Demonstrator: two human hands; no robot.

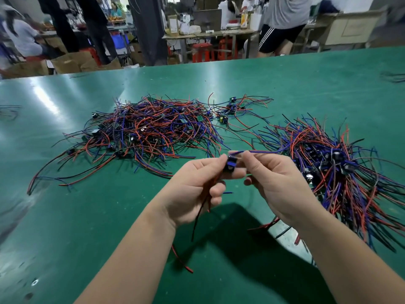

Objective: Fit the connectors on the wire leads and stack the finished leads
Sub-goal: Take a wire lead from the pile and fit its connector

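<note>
My left hand grips a small black and blue connector module above the green table; red and black leads hang down from that hand. My right hand pinches a blue wire that runs off the module's top toward the right. A loose heap of red, blue and black wire leads with small boards lies further back on the left. A denser stack of leads with modules lies on the right, close to my right hand.
A few separate modules with leads lie between the two heaps. Stray wires lie at the far right edge. Beyond the table stand cardboard boxes, red stools, benches and several people.
</note>
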